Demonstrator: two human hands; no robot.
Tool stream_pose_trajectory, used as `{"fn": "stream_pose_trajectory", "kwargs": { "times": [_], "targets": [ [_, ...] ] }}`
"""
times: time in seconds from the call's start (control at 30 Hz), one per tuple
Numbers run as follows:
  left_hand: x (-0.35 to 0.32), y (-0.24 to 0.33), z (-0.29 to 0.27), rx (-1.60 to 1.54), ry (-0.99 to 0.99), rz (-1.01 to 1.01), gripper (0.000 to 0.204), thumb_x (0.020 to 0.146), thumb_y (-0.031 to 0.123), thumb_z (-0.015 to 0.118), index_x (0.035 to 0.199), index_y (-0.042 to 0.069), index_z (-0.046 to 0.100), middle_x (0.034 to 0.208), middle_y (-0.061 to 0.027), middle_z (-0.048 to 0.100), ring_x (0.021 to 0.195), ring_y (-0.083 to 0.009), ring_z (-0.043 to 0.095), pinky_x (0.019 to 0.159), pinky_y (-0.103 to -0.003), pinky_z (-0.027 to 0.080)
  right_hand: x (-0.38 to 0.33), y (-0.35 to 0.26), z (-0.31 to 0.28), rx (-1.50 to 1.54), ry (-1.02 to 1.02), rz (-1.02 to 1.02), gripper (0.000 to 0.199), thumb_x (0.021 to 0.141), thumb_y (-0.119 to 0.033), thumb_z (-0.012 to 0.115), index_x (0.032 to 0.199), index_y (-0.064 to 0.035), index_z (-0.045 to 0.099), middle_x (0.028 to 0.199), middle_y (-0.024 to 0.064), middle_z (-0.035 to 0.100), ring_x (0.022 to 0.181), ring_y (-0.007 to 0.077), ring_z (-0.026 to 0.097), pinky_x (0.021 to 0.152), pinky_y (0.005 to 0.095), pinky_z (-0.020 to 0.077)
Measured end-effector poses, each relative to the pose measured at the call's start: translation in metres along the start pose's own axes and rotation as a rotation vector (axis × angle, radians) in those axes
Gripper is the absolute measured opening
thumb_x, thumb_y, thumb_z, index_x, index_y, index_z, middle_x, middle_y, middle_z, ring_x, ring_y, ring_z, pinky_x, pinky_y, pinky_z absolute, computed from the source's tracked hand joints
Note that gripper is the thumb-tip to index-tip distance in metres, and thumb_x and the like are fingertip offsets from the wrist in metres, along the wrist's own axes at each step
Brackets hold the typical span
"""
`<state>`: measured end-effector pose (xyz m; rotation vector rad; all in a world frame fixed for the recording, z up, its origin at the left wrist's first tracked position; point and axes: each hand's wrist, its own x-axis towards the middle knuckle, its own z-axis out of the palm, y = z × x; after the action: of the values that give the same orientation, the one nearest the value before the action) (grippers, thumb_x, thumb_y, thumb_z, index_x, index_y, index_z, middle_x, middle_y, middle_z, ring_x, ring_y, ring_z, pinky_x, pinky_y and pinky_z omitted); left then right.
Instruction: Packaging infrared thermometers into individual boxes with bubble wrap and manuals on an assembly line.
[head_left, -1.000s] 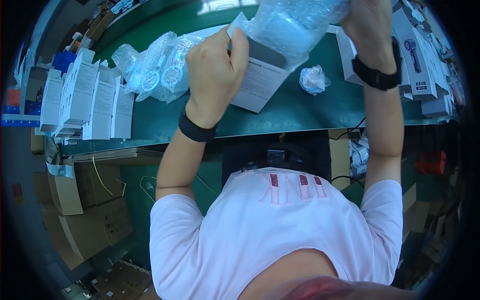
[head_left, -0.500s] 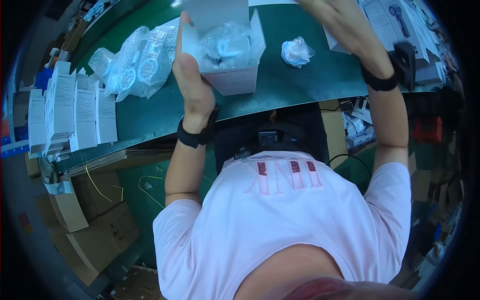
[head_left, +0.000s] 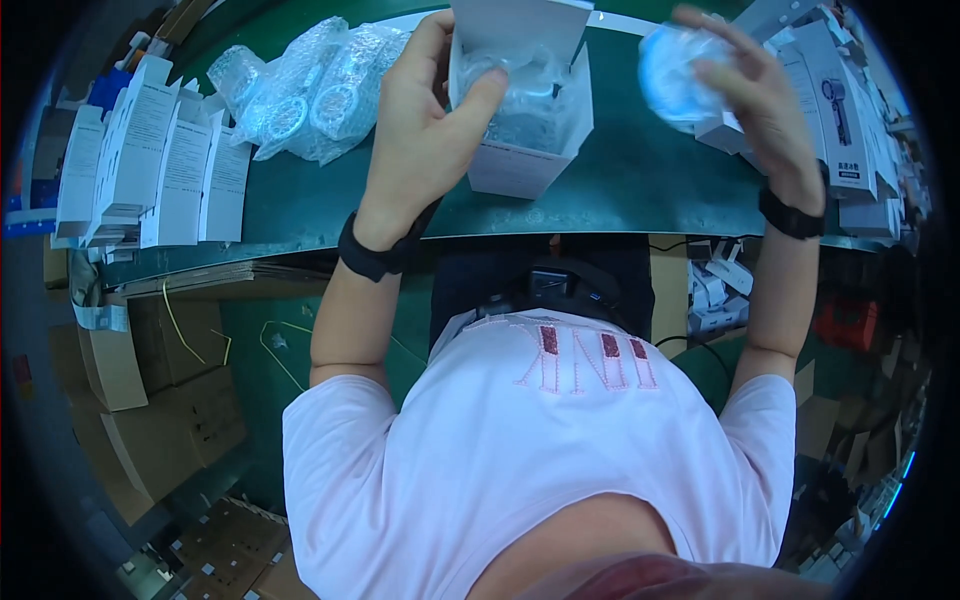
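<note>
My left hand (head_left: 430,130) grips the left wall of an open white cardboard box (head_left: 525,175), with its thumb over the rim and inside. The box stands near the table's front edge with its lid flap raised at the back. Clear bubble wrap (head_left: 530,125) fills it around a pale item that is mostly hidden. To the right, above the table, my right hand (head_left: 765,95) is closed on a round white and light-blue bundle (head_left: 680,85), smeared by motion. The fingers curl over its right side.
Several bubble-wrapped items (head_left: 320,95) lie left of the box on the green table (head_left: 350,205). White cartons (head_left: 180,170) stand in a row at the far left. More printed boxes (head_left: 835,120) are stacked at the right. Brown cardboard (head_left: 190,410) lies below the table.
My right hand has come back from the far right and now holds the round bundle; the small one on the table no longer shows there. My left thumb has moved inside the box.
</note>
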<state>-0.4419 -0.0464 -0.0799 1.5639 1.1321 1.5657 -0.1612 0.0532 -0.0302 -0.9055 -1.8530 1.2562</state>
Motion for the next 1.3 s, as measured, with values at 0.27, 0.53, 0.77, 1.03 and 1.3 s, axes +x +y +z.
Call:
{"fn": "stream_pose_trajectory", "kwargs": {
  "times": [0.27, 0.53, 0.77, 1.03, 1.3],
  "targets": [
    [0.003, 0.002, 0.014, 0.229, 0.062, 0.228, 0.029, 0.09, 0.008, 0.059, 0.117, -0.002, 0.055, 0.098, -0.0084, 0.064, 0.086, -0.0109, 0.058, 0.075, -0.026, 0.047, -0.011, -0.108, 0.093, -0.625, -0.089, -0.282, 0.022, 0.075, 0.002, 0.068, 0.096, 0.0013, 0.062, 0.09, 0.007, 0.064, 0.081, 0.0141, 0.064, 0.073, 0.0245, 0.0502],
    [-0.008, 0.011, 0.041, -0.065, 0.162, 0.05, 0.048, 0.102, 0.04, 0.047, 0.128, 0.0, 0.053, 0.088, -0.0008, 0.059, 0.079, -0.0063, 0.049, 0.07, -0.02, 0.041, -0.001, -0.08, 0.093, -1.096, -0.428, -0.688, 0.017, 0.074, 0.0, 0.06, 0.09, 0.0008, 0.064, 0.085, 0.0193, 0.064, 0.088, 0.0331, 0.062, 0.072, 0.0377, 0.05],
    [-0.02, 0.003, 0.034, -0.424, 0.177, -0.026, 0.092, 0.079, 0.032, 0.075, 0.147, -0.002, 0.023, 0.131, -0.0174, 0.047, 0.119, -0.0244, 0.049, 0.104, -0.036, 0.036, 0.036, -0.113, 0.097, -1.173, -1.093, -0.125, 0.027, 0.08, 0.005, 0.052, 0.104, 0.0056, 0.064, 0.089, 0.0219, 0.067, 0.083, 0.0351, 0.066, 0.077, 0.0371, 0.0523],
    [-0.027, -0.022, 0.003, -0.052, 0.053, 0.203, 0.08, 0.068, 0.023, 0.087, 0.133, 0.005, 0.044, 0.126, -0.0133, 0.051, 0.117, -0.0268, 0.054, 0.101, -0.038, 0.042, 0.025, -0.057, 0.041, -0.453, -0.354, -0.348, 0.046, 0.085, -0.016, 0.067, 0.128, -0.0047, 0.058, 0.105, 0.0117, 0.064, 0.099, 0.0222, 0.061, 0.088, 0.0345, 0.0493],
    [-0.014, -0.008, -0.016, 0.45, -0.172, 0.399, 0.065, 0.068, 0.028, 0.086, 0.124, 0.008, 0.06, 0.128, -0.0162, 0.053, 0.108, -0.0284, 0.059, 0.092, -0.038, 0.05, 0.028, 0.002, 0.102, 0.041, -0.254, -0.45, 0.071, 0.079, -0.034, 0.074, 0.139, -0.0035, 0.048, 0.136, 0.0131, 0.054, 0.123, 0.0243, 0.052, 0.104, 0.0364, 0.0402]
  ]
}}
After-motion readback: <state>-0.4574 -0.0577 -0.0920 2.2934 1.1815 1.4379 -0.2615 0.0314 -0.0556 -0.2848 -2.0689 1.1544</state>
